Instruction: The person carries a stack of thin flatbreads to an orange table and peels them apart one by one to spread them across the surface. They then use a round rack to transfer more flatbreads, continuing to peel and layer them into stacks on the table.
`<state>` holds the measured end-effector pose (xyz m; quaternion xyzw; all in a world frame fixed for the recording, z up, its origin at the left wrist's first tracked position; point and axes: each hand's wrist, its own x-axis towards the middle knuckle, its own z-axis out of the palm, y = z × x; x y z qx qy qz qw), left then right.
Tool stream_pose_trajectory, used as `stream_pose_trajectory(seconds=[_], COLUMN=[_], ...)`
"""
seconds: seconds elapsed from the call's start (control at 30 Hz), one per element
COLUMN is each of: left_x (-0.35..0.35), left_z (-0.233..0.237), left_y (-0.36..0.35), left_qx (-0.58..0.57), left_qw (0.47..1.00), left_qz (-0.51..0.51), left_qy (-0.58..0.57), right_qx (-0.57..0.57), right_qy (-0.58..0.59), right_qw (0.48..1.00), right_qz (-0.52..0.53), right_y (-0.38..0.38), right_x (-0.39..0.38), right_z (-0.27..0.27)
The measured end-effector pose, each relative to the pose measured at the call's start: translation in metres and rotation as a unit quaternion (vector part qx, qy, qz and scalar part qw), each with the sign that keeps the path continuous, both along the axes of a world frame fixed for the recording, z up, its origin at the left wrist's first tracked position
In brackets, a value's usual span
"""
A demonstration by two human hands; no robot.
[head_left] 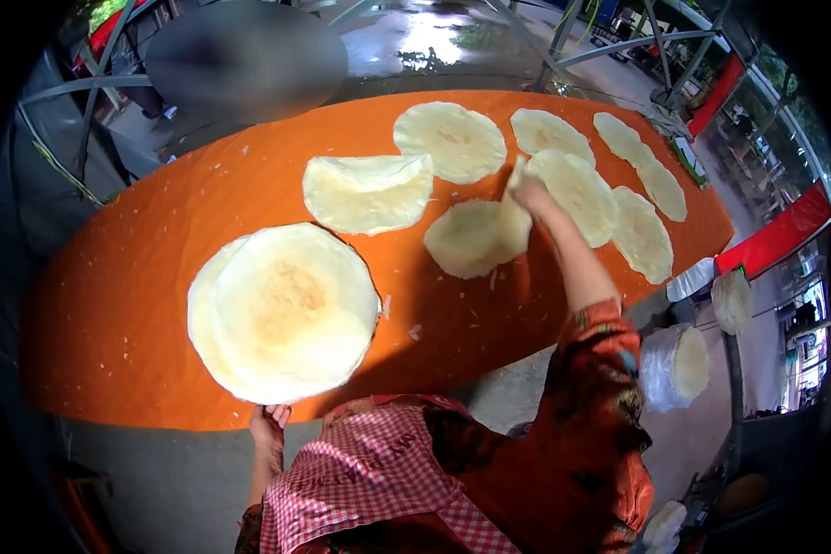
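Note:
My right hand (530,191) reaches over the orange table and grips the edge of a thin round flatbread (471,238), whose right side is lifted and bent upward. My left hand (270,423) is at the table's near edge, with its fingers curled against the underside of a large stack of flatbreads (282,309); its fingertips are partly hidden. Behind the stack lies a flatbread (367,194) with its far edge folded over. Another round one (450,141) lies flat beyond it.
Several more flatbreads (644,231) lie along the right part of the orange table (111,305). Right of the table are bagged stacks of flatbread (679,365). Metal frame bars (563,37) stand behind the far edge.

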<state>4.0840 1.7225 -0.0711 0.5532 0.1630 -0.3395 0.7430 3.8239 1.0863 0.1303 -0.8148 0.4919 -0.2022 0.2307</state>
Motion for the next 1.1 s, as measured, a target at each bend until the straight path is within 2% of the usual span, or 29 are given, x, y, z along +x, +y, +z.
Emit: stream_pose_trajectory(seconds=[0.03,0.1,0.17,0.2,0.23,0.27,0.3,0.33,0.4,0.43,0.47,0.53,0.6,0.63,0.67,0.7,0.73,0.8,0.87,0.97,1.07,1.1], left_x=[0.001,0.004,0.002,0.002,0.002,0.001,0.002,0.002,0.0,0.003,0.003,0.005,0.003,0.004,0.004,0.004,0.004,0.003,0.001,0.005,0.015,0.01], left_z=[0.0,0.0,-0.002,-0.002,-0.001,-0.002,-0.004,0.001,0.016,0.002,-0.004,-0.013,0.002,-0.001,-0.001,0.005,0.009,0.014,0.024,0.022,-0.006,-0.015], left_y=[0.0,0.002,0.003,0.003,0.003,0.004,0.007,0.006,0.002,0.008,0.013,0.012,0.0,0.001,0.001,-0.003,-0.006,-0.012,-0.02,-0.021,-0.009,0.005], left_qx=[0.001,-0.009,-0.027,-0.025,-0.023,-0.02,-0.044,-0.034,-0.016,-0.037,-0.04,-0.046,-0.014,-0.015,-0.016,-0.008,-0.003,0.009,0.042,0.047,-0.028,-0.059], left_qw=[1.0,1.0,1.0,1.0,1.0,1.0,0.999,0.999,1.0,0.999,0.999,0.999,0.999,0.999,0.999,0.999,0.998,0.997,0.995,0.995,0.999,0.998], left_qz=[-0.003,-0.004,0.003,0.003,0.006,0.012,0.004,0.009,0.018,0.018,0.02,0.02,0.044,0.042,0.04,0.052,0.058,0.074,0.086,0.086,0.044,0.033], left_qy=[0.001,-0.003,-0.004,-0.009,-0.011,-0.014,-0.013,-0.007,0.003,0.004,-0.001,-0.011,0.0,-0.004,-0.01,-0.001,0.004,0.013,0.019,0.018,0.013,0.013], right_qx=[-0.025,0.135,0.104,0.124,0.127,0.121,0.105,0.145,0.201,0.159,0.062,-0.126,-0.129,-0.006,0.121,0.057,0.036,-0.014,0.047,0.138,0.009,0.033], right_qy=[-0.03,-0.003,-0.103,-0.263,-0.279,-0.267,-0.32,-0.271,-0.182,0.026,0.093,0.238,-0.001,-0.069,-0.137,-0.044,-0.092,-0.084,-0.071,-0.058,-0.105,-0.109], right_qw=[0.999,0.989,0.986,0.956,0.948,0.954,0.939,0.941,0.941,0.956,0.959,0.909,0.983,0.996,0.983,0.996,0.986,0.976,0.966,0.938,0.913,0.901], right_qz=[0.031,-0.051,-0.074,-0.044,-0.088,-0.068,-0.068,-0.142,-0.201,-0.246,-0.26,-0.319,-0.129,-0.063,0.003,0.055,0.134,0.199,0.243,0.313,0.394,0.419], right_y=[0.004,0.009,0.034,-0.013,0.011,0.007,-0.002,0.009,-0.015,-0.021,-0.003,0.035,0.037,0.02,0.002,0.022,0.008,0.037,0.028,0.034,0.026,0.026], right_x=[0.015,0.026,0.012,-0.008,-0.02,-0.043,-0.061,-0.08,-0.139,-0.162,-0.16,-0.153,-0.107,-0.081,-0.047,0.005,0.043,0.134,0.206,0.287,0.344,0.356], right_z=[0.039,0.107,0.152,0.118,0.132,0.116,0.087,0.071,-0.014,-0.048,-0.064,-0.095,-0.118,-0.147,-0.17,-0.152,-0.185,-0.16,-0.189,-0.183,-0.21,-0.214])
